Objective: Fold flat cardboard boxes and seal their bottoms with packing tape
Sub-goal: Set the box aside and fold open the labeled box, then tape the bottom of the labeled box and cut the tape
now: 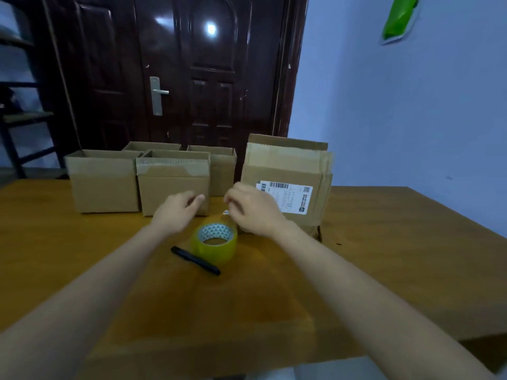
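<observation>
- At far left, an assembled box (103, 182) stands upright on the table (384, 242), mouth open; I cannot see its contents from this angle.
- Next right, a second assembled box (172, 185) with torn tape along its top edge touches the first. Two more open boxes (219, 165) stand behind; their insides are hidden.
- My left hand (178, 209) hovers in front of the second box, fingers loosely curled, grasping nothing that I can make out.
- The tape roll (215, 244) rests flat on the table between my hands; a black pen (195, 260) lies touching its near side.
- My right hand (251, 209) sits just beyond the roll, fingers bent. It may be pinching the tape's loose end; I cannot tell.
- At right, a stack of flat boxes (288, 176) stands on edge, labelled face toward me.
- Risk: if I pull tape without steadying the roll, it may slide and knock the pen away.
- Risk: the stack looks unsupported; a bump from my right forearm could tip it.
</observation>
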The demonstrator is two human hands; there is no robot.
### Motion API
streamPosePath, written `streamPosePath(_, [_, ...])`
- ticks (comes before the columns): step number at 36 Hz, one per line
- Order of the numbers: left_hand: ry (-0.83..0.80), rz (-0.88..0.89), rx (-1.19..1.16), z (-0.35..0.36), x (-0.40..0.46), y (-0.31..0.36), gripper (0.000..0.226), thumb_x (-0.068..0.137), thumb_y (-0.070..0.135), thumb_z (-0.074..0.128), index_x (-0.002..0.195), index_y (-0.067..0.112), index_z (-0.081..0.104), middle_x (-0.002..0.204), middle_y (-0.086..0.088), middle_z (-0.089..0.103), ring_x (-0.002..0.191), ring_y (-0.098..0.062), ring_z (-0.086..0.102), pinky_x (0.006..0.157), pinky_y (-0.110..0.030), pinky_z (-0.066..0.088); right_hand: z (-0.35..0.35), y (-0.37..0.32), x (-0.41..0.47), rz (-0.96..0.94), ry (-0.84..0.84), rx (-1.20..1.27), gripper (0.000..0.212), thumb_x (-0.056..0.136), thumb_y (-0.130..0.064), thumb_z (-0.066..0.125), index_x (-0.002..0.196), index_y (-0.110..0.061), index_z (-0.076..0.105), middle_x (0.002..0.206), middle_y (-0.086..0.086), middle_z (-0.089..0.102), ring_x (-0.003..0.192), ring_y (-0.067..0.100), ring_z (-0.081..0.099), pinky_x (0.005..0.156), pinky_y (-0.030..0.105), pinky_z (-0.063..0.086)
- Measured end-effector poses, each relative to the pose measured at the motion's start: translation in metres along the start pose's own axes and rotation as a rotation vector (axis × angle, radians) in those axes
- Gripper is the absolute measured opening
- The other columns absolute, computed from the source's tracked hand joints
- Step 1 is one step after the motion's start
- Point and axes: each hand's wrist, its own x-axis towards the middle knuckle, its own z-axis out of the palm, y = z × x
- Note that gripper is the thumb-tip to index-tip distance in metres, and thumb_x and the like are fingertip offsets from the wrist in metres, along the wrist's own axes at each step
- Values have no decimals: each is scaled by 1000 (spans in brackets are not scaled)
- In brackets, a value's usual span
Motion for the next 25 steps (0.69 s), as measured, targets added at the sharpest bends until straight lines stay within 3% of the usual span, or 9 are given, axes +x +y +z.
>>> streamPosePath(4, [-199, -135, -314, -2, -24, -24, 61, 88, 66, 38, 104, 12, 61, 99, -3, 62, 97, -22, 58, 79, -31, 42, 30, -8, 0, 33, -376, 22, 31, 94, -33, 51, 119, -16, 60, 116, 4, 53, 113, 20, 46, 85, 37, 44])
streamPosePath(7, [-366, -190, -404, -2, -35, -31, 70, 79, 71, 48, 120, 15, 55, 114, 3, 56, 106, -14, 52, 81, -23, 40, 41, -10, -2, 73, -431, 85, 33, 95, -37, 51, 119, -18, 61, 117, 4, 57, 112, 20, 47, 87, 35, 41])
streamPosePath(9, [-444, -164, -349, -1, -38, -37, 80, 71, 70, 63, 128, 15, 51, 112, 2, 60, 102, -10, 56, 78, -17, 43, 46, -11, -3, 87, -448, 114, 31, 94, -38, 52, 113, -18, 66, 114, 2, 61, 108, 19, 50, 90, 37, 44])
streamPosePath(12, [-397, -149, -257, 5, -38, -41, 45, 80, 35, 73, 117, 17, 55, 98, -1, 63, 96, -15, 60, 78, -20, 48, 52, -11, -2, 86, -492, 99, 28, 93, -38, 53, 109, -19, 67, 112, 1, 64, 107, 19, 52, 94, 40, 43])
streamPosePath(15, [-330, -133, -264, 10, -37, -41, 24, 79, 24, 74, 96, 17, 59, 92, -5, 64, 91, -20, 61, 75, -25, 49, 55, -11, -3, 93, -503, 88, 28, 94, -40, 51, 109, -22, 67, 112, -3, 65, 107, 17, 53, 97, 39, 38])
streamPosePath(18, [-326, -106, -234, 10, -39, -41, 22, 81, 25, 73, 92, 9, 63, 86, -6, 65, 80, -15, 59, 71, -25, 48, 57, -10, -7, 91, -496, 108, 30, 95, -43, 50, 105, -21, 68, 107, -4, 67, 99, 15, 55, 95, 37, 36])
streamPosePath(20, [-325, -71, -173, 11, -41, -45, 29, 84, 34, 68, 88, 5, 66, 82, -13, 65, 76, -20, 59, 68, -31, 47, 58, -8, -10, 96, -494, 132, 28, 95, -45, 48, 90, -25, 67, 85, -8, 65, 78, 10, 54, 88, 34, 35])
streamPosePath(22, [-329, -37, -140, 12, -45, -50, 38, 88, 40, 60, 85, 2, 67, 82, -20, 64, 76, -29, 59, 67, -39, 46, 60, -6, -12, 110, -484, 135, 33, 96, -46, 46, 68, -32, 54, 62, -12, 49, 59, 5, 43, 81, 31, 30])
streamPosePath(25, [-311, -27, -155, 13, -49, -52, 36, 92, 38, 55, 85, 4, 66, 82, -19, 63, 80, -30, 59, 70, -40, 47, 65, -5, -14, 143, -469, 131, 46, 96, -50, 42, 72, -17, 63, 57, -6, 43, 56, 13, 43, 78, 31, 30])
